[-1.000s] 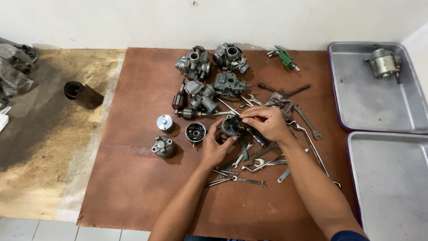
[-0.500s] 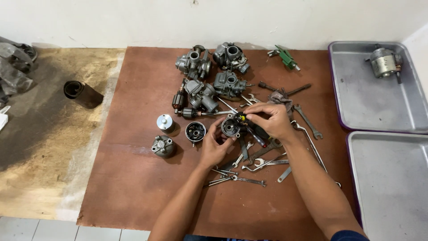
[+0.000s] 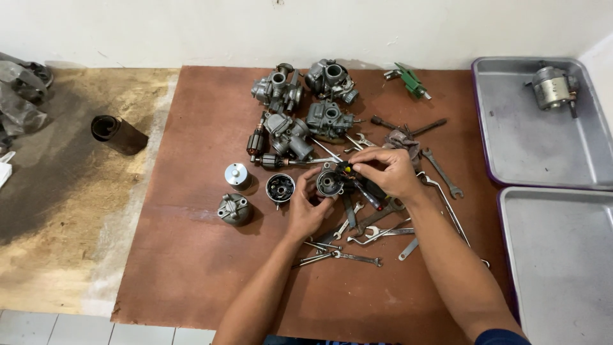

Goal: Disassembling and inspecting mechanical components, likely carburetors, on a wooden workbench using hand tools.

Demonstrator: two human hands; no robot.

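My left hand steadies a small round grey metal part on the brown board, fingers against its lower left side. My right hand reaches over from the right and pinches a small piece with a yellow and black tip at the part's upper right edge. A dark screwdriver-like tool lies under my right palm. Left of the hands sit a round cup-shaped piece, a silver cylinder and a grey housing.
Several grey carburetors cluster at the board's far middle. Loose wrenches lie around my hands. A green tool lies at the back. Two metal trays stand at right; the upper holds a motor-like part. A black cylinder lies at left.
My right hand's fingers have shifted slightly over the round part, pinching at its upper edge. My left hand stays on it. Nothing else has moved.
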